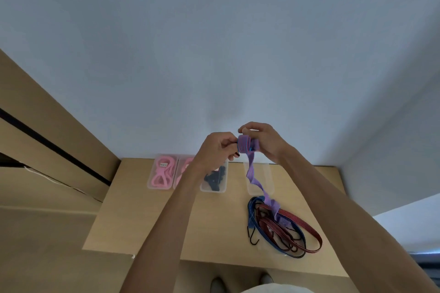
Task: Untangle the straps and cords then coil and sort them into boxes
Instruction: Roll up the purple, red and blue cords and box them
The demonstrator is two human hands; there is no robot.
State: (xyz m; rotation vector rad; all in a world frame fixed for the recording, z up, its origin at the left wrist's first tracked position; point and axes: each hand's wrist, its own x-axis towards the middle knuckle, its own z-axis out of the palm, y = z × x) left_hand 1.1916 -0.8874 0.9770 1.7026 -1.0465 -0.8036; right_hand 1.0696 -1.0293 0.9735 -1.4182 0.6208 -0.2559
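Both my hands are raised above the table and hold a purple strap (245, 144), partly rolled into a small coil. My left hand (217, 147) pinches the coil's left side. My right hand (263, 139) closes over its top and right side. The loose tail of the strap (256, 181) hangs down twisted to a tangled heap on the table. In that heap lie a red elastic cord (302, 228) and a blue elastic cord (252, 219) with black hooks, looped over each other.
Along the wooden table's (133, 209) back edge stand clear boxes: one with pink cords (162, 175), a second pink one partly behind my left arm, one with black pieces (214, 179), and an empty one (259, 181). A wooden cabinet stands at left.
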